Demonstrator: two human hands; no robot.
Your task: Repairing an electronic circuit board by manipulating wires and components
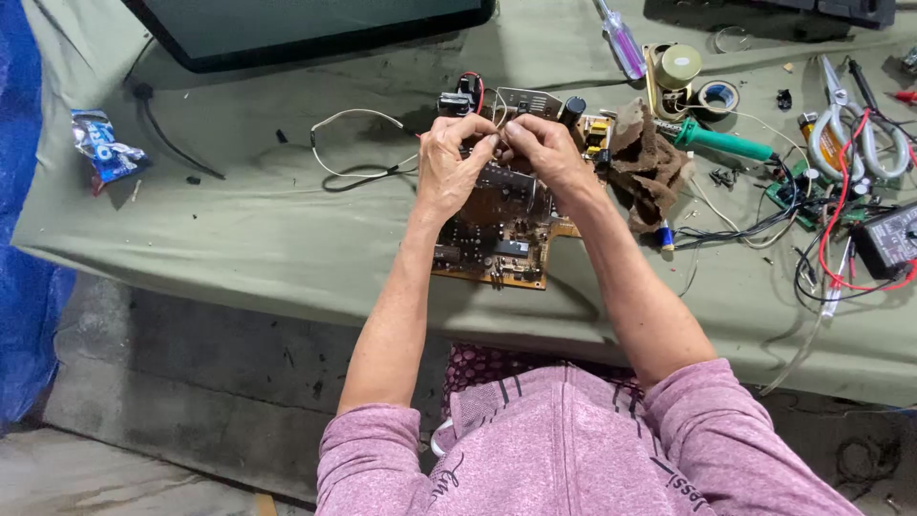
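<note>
The person leans over the counter [239, 239], which is draped in a wrinkled olive-green cloth, with both bare forearms stretched out from pink sleeves. The left hand [451, 172] and the right hand [546, 153] meet at the far end of a brown rectangular circuit board crowded with components [497, 244], which lies flat on the cloth near the counter's front edge. Each hand's grip is pinched together, thumb against fingertips, and the two pinches almost touch; whatever small part sits between them is too tiny to make out. A thin white wire [353, 117] loops out to the left of the board. Just right of the right hand lies a crumpled brown rag [650, 162], and beyond it a green-handled soldering iron [721, 143], a roll of tape [718, 96] and a tangle of red and black leads [841, 220]. A screwdriver with a clear purple handle [623, 43] rests further back, beside the dark-framed screen [306, 29]. A crumpled blue wrapper [103, 145] lies well apart at the left
</note>
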